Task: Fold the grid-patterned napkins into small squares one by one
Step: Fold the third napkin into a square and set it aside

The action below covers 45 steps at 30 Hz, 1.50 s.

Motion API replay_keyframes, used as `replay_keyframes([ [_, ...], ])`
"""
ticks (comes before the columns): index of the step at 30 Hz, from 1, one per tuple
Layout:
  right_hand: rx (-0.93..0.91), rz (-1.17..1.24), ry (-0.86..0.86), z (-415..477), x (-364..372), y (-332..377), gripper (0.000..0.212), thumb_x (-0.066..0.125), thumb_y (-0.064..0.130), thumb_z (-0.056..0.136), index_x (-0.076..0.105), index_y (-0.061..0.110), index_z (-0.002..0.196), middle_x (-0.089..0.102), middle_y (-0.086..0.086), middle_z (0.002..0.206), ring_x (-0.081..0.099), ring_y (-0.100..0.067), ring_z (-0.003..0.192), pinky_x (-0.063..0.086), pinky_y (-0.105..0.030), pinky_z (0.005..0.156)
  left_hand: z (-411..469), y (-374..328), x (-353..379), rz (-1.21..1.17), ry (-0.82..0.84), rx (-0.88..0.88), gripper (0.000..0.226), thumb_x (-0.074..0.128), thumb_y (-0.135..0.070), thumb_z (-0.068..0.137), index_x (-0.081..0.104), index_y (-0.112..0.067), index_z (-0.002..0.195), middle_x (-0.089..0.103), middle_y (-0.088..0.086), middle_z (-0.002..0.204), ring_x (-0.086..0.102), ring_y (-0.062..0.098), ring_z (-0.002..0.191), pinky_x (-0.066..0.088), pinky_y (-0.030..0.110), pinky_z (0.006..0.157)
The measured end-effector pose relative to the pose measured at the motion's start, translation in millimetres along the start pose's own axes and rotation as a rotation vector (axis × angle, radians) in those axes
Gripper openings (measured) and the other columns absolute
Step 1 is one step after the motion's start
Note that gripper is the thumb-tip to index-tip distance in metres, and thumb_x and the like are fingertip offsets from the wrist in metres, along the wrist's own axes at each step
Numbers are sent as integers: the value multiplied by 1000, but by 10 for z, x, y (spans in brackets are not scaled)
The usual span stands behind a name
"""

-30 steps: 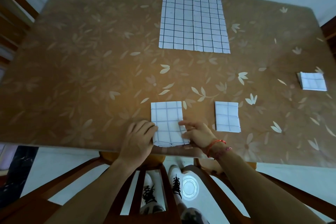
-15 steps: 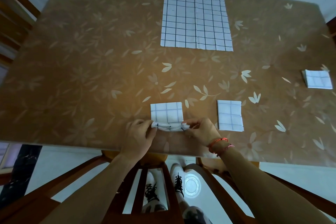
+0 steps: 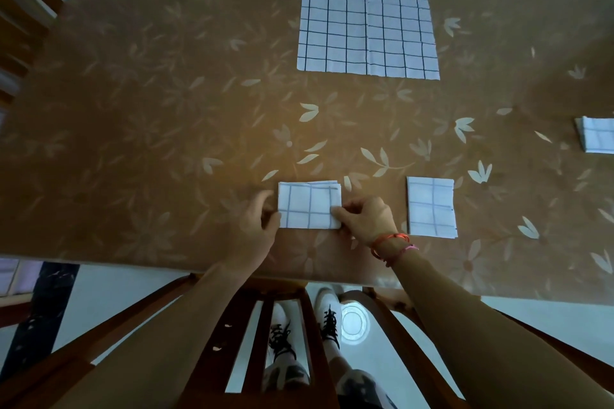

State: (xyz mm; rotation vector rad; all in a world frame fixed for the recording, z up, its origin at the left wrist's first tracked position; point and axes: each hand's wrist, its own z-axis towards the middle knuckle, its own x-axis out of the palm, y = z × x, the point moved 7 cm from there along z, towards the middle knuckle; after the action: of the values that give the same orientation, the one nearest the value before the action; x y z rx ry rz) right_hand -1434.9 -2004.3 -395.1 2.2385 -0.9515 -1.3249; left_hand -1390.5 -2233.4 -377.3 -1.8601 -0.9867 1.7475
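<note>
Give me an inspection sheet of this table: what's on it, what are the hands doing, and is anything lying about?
Surface: brown table with a pale flower pattern.
Job's things: small folded napkin near the front edge, between the hands; second folded napkin to its right, apart from it; third folded napkin at the right border, cut off by the frame; large napkin lying flat at the far side.
Clutter: nothing seen.
Grippers: left hand holds the small folded napkin's left edge; right hand pinches its right edge; bracelets on the right wrist.
Cables: nothing seen.
Surroundings: wooden chair below the near edge; another chair at far left; pale floor.
</note>
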Motion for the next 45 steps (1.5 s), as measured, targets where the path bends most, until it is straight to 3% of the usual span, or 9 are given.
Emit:
replay_keyframes([
  [3,6,-24,16,21,5,15,22,67,38,83,76,19,83,72,0,70,69,-16,68,60,-36,69,-12,-105,-72,283,-72,229,38,65,-15,88,56,-12,125,59,1,116,46,16,108,28,22,94],
  [9,-18,-91,13,18,-4,63,25,64,39,86,74,18,76,71,0,68,69,-16,66,60,-35,66,-19,-106,167,547,94,568,42,55,-9,92,53,-10,134,48,6,145,40,22,137,40,38,97],
  [20,-44,-372,-81,-45,-47,143,37,56,45,88,65,16,68,67,-3,65,63,-24,63,55,-34,61,75,7,291,663,233,521,48,33,-23,97,47,-8,140,36,8,154,28,22,145,38,45,106],
  [25,-556,-401,-409,-262,6,672,19,56,29,86,65,14,93,58,-5,93,55,-25,83,50,-37,65,85,29,297,637,234,473,52,26,-26,97,42,-9,144,33,5,156,24,17,146,33,45,110],
  [28,-706,-470,-242,-262,468,845,44,40,23,90,55,6,127,49,-18,138,46,-34,127,43,-43,104,67,43,313,633,219,468,51,31,-23,98,38,-7,146,32,6,156,24,18,146,34,45,111],
  [30,-705,-536,-171,-232,700,833,51,30,23,95,43,1,140,32,-19,152,27,-32,143,31,-43,115,52,51,324,624,205,478,50,35,-22,99,37,-7,147,31,7,156,24,19,146,33,45,111],
  [33,-672,-604,-113,-141,854,663,58,16,31,102,33,-2,146,24,-19,156,18,-30,147,30,-45,115,44,72,327,627,201,492,52,30,-27,102,32,-8,150,26,5,159,20,17,147,27,47,114],
  [41,-689,-777,-63,-91,810,501,63,32,38,99,29,-2,147,24,-18,156,19,-29,146,26,-44,117,39,119,338,713,245,497,55,30,-27,99,31,-4,149,22,9,160,16,19,149,23,58,113],
  [45,-616,-849,-42,-50,525,251,65,25,44,100,26,0,149,22,-16,157,19,-28,147,24,-44,118,43,136,351,709,268,486,55,28,-26,100,28,-4,150,19,9,161,13,20,149,23,56,114],
])
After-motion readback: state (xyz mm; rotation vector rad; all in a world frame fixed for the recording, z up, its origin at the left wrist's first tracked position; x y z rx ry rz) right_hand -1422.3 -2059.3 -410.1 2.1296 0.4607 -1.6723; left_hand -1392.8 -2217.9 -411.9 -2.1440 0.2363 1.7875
